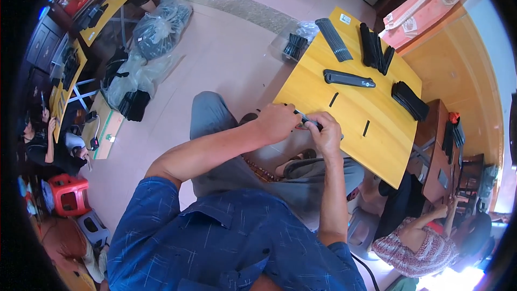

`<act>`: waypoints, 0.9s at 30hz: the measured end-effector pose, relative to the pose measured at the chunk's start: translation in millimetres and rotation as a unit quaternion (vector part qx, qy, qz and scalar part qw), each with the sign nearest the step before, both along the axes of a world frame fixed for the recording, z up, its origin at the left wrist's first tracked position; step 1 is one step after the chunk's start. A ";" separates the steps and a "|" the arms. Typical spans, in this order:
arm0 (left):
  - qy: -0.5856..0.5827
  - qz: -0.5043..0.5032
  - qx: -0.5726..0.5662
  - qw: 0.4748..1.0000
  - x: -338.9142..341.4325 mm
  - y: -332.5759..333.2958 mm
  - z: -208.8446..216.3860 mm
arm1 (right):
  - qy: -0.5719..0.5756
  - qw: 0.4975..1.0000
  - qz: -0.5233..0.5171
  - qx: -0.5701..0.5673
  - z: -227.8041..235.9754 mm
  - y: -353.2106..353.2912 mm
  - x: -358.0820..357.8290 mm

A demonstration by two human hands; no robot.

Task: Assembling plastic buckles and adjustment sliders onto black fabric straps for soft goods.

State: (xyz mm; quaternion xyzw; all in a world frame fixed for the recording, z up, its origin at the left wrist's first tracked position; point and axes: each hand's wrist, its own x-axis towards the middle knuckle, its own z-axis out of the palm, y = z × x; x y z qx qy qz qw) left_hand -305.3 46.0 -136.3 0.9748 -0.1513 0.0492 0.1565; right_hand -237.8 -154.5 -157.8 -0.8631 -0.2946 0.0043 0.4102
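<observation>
Both hands closed on one slim black strip: left hand [277, 122], right hand [326, 132] pinch its ends at the yellow table [377, 145] edge, so keep your grip level

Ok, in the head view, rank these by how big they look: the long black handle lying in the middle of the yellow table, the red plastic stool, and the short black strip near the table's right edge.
1. Red plastic stool
2. Long black handle, close to the stool in apparent size; fisheye bending and differing distance make that order unsure
3. Short black strip, clearly smallest
</observation>
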 end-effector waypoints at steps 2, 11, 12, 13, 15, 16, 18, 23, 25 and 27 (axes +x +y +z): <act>0.005 0.000 0.008 1.000 0.6 -0.4 1.2 | 0.003 1.000 0.001 -0.006 -3.6 -2.1 1.4; 0.008 0.004 0.023 1.000 6.8 6.4 1.8 | -0.004 1.000 0.013 0.000 -8.6 -3.2 7.4; 0.014 -0.002 0.026 1.000 8.7 7.2 3.1 | -0.007 1.000 0.014 0.000 -8.8 -2.9 7.9; 0.014 0.001 0.026 1.000 9.6 7.3 4.3 | -0.007 1.000 0.016 0.000 -9.1 -3.1 7.0; 0.052 0.001 0.043 0.998 11.7 6.9 7.0 | -0.011 1.000 0.022 -0.002 -9.1 -3.5 5.3; 0.051 0.001 0.043 0.998 11.9 8.3 6.4 | -0.013 1.000 0.022 -0.002 -9.0 -2.9 5.1; 0.025 0.007 0.009 1.000 9.7 12.6 5.0 | -0.033 0.999 0.016 -0.007 -9.3 -1.7 3.5; 0.014 0.014 0.031 0.999 16.1 27.3 -2.5 | -0.034 0.999 0.015 0.008 -12.7 -1.5 4.4; 0.071 0.048 0.115 0.990 26.9 57.9 -1.1 | -0.045 0.999 0.012 0.004 -12.6 -6.0 2.3; 0.133 0.066 0.196 0.969 24.3 87.4 14.2 | -0.031 0.999 0.041 0.014 -9.3 -15.1 1.3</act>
